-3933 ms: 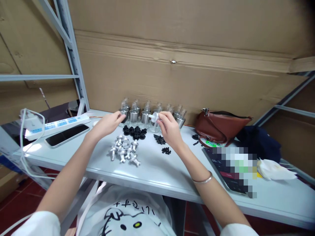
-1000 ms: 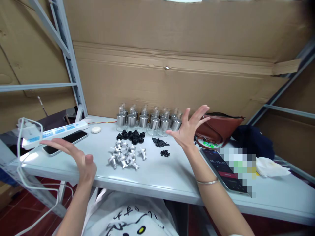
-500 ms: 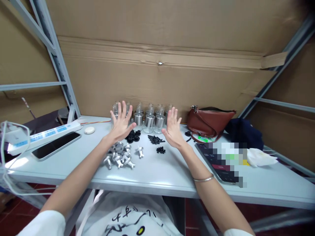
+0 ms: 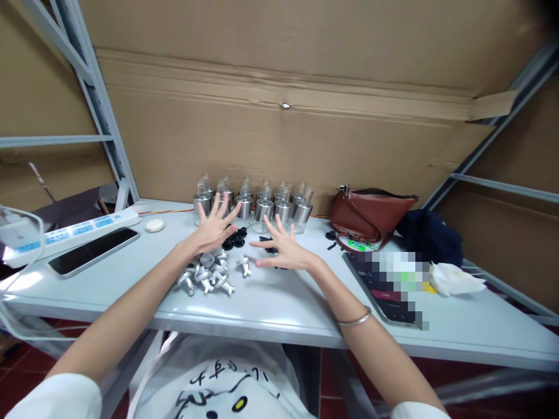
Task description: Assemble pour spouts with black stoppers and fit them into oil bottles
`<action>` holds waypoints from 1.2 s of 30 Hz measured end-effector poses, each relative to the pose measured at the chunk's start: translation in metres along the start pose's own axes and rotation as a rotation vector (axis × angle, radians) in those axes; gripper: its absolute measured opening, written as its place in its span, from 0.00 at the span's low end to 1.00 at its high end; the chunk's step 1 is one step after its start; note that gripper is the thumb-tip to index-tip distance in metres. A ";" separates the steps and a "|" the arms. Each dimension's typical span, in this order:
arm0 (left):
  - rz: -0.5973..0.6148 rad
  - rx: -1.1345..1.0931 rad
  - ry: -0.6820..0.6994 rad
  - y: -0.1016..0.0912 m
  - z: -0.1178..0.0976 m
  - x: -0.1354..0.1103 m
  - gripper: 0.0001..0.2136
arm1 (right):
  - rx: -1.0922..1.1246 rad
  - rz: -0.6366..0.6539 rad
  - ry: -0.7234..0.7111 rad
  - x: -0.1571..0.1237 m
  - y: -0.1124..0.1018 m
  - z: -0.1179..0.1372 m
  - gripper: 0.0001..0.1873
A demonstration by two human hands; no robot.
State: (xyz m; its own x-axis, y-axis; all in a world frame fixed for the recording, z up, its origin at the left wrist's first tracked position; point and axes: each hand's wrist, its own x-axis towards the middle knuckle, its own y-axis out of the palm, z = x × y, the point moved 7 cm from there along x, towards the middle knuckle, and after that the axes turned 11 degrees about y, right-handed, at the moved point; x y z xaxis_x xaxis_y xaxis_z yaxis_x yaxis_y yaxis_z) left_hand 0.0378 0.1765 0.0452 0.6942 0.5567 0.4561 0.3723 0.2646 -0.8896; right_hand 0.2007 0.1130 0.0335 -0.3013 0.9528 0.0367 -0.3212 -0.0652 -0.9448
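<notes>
My left hand [image 4: 215, 228] is spread with nothing in it, over the space between the glass bottles and a pile of silver metal fittings [image 4: 205, 272]. Spread wide too, my right hand [image 4: 286, 249] hovers above small black parts [image 4: 267, 238] and partly hides them. One silver fitting [image 4: 245, 266] lies apart from the pile, just left of my right fingertips. Round black caps [image 4: 236, 237] sit beside my left thumb. Behind both hands, several glass bottles with metal bands [image 4: 264, 208] stand upright in rows.
On the left lie a phone [image 4: 94, 251], a white power strip [image 4: 74, 234] and a round white disc [image 4: 154, 225]. A brown leather bag [image 4: 371, 215], a dark cloth [image 4: 430, 237], a second phone [image 4: 379, 288] and white tissue [image 4: 456, 278] are on the right. Cardboard [image 4: 279, 145] walls the back.
My right hand has moved left and down, from upright beside the bottles to over the small black parts. My left hand has tipped lower. The view has shifted slightly.
</notes>
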 end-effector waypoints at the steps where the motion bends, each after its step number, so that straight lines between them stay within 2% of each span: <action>1: -0.031 -0.008 -0.022 -0.005 0.004 -0.001 0.28 | -0.019 -0.031 -0.022 0.000 0.000 0.004 0.32; 5: -0.252 -0.019 -0.053 -0.032 0.013 -0.006 0.28 | -0.051 -0.077 -0.076 -0.001 0.004 0.012 0.18; 9: -0.567 -0.038 0.056 -0.054 0.003 -0.017 0.21 | -0.037 -0.112 -0.102 -0.005 0.001 0.019 0.17; 12: -0.663 -0.052 0.057 -0.055 -0.001 -0.022 0.13 | -0.039 -0.108 -0.130 -0.008 0.003 0.028 0.16; 18: -0.630 0.050 0.329 -0.049 -0.026 -0.019 0.20 | -0.012 -0.161 -0.212 -0.007 0.008 0.039 0.05; 22: -0.615 0.052 0.391 -0.050 -0.033 -0.017 0.20 | 0.121 -0.191 -0.233 -0.006 0.002 0.034 0.05; 28: -0.542 0.019 0.255 -0.051 -0.031 -0.015 0.21 | 0.304 -0.258 -0.285 -0.006 -0.005 0.030 0.05; 31: -0.479 -0.045 0.203 -0.050 -0.031 -0.013 0.23 | 0.371 -0.323 -0.328 -0.008 -0.010 0.029 0.09; 36: -0.342 -0.188 0.153 -0.041 -0.027 -0.007 0.26 | 0.426 -0.408 -0.298 -0.010 -0.023 0.023 0.11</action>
State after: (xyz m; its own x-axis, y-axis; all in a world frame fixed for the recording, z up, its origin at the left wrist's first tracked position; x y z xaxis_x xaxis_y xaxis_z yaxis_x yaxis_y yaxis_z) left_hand 0.0338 0.1402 0.0790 0.5890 0.3348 0.7356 0.6937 0.2575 -0.6726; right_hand 0.1901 0.0977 0.0622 -0.2959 0.8072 0.5107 -0.7708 0.1140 -0.6268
